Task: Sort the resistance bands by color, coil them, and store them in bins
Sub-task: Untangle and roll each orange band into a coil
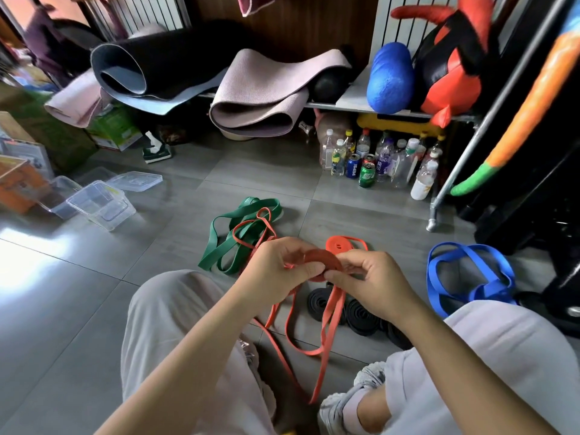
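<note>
Head cam: person sits on grey tile floor (94,277), both hands raised over its middle. Left hand (276,262) and right hand (373,277) both clamp 1 red band (323,262). A part-wound flat coil of it sits between them. Left fingers curl on the coil's left edge; right thumb and fingers pinch its right edge. The unwound rest of that band hangs from the coil and trails in loops across the floor toward the camera.

1 wound red coil (340,243) lies on the floor just beyond the hands. Black coils (361,315) lie flat on the floor under the right wrist, touching each other; the hanging red tail crosses in front of them. Green band (226,243) is loose and uncoiled on the floor beyond the left hand, with a thin red band (265,219) tangled across it. Blue band (470,277) sits in a loose heap at the floor's right side, apart from the others.

2 clear bins (100,204) stand at the floor's far-left side, well apart from the bands; can't tell contents. 1 clear lid (135,180) lies just behind them. Bottles and cans (376,161) cluster on the floor under a shelf (345,105) at the far edge. Rolled mats (260,98) rest on the shelf.
</note>
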A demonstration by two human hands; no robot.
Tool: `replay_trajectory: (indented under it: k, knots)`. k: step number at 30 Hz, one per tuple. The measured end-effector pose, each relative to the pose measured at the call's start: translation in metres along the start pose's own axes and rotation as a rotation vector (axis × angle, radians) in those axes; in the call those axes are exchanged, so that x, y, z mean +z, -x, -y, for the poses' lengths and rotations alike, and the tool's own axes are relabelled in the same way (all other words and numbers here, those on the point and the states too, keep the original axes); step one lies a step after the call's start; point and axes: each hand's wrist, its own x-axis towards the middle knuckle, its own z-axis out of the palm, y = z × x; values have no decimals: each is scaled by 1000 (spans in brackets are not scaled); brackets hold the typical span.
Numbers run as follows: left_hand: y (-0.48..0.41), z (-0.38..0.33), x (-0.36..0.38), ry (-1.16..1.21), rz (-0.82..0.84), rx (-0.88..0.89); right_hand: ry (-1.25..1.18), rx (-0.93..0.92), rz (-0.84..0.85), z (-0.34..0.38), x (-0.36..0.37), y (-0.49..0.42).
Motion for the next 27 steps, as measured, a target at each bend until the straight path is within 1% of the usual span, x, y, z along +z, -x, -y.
replay_trajectory:
  k: [2, 4, 5, 7, 10, 13, 15, 16, 17, 18, 19, 21, 22, 23, 25, 27]
  knots:
    - [-3, 1, -3, -102, 31, 12, 72, -8, 21, 0, 0, 1]
    - [-3, 1, -2, -165, 25, 33, 44, 7, 13, 0, 1, 2]
    - [-2, 2, -1, -143, 6, 39, 0, 21, -3, 0, 2, 2]
    - [-1, 2, 2, -6, -66, 4, -103, 49, -46, 1, 4, 2]
    - [0, -1, 5, 317, -172, -88, -192, 49, -107, 1, 7, 3]
    - [3, -3, 15, 673, -194, -138, -264, 30, -145, 5, 11, 2]
    - [5, -5, 22, 813, -196, -166, -278, 30, -166, 5, 12, 2]
    - [5, -5, 25, 843, -192, -181, -256, 29, -180, 5, 11, 2]
    - [5, -5, 26, 826, -184, -198, -218, 29, -189, 4, 10, 2]
    - [4, -5, 24, 744, -173, -210, -177, 33, -187, 3, 8, 2]
    - [2, -5, 21, 579, -163, -204, -136, 40, -178, 3, 5, 2]
    - [-2, -2, 12, 127, -130, -117, -19, 45, -139, 4, -1, 1]
    - [-3, -2, 7, -66, -103, -54, 84, 31, -109, 4, -4, -1]
    - [-4, -4, 4, -210, -78, 9, 200, 4, -74, 5, -6, -2]
    - [-6, -9, -1, -372, -38, 108, 332, -56, -25, 8, -8, -3]
    - [-8, -13, -4, -380, -38, 121, 311, -70, -31, 11, -9, -4]
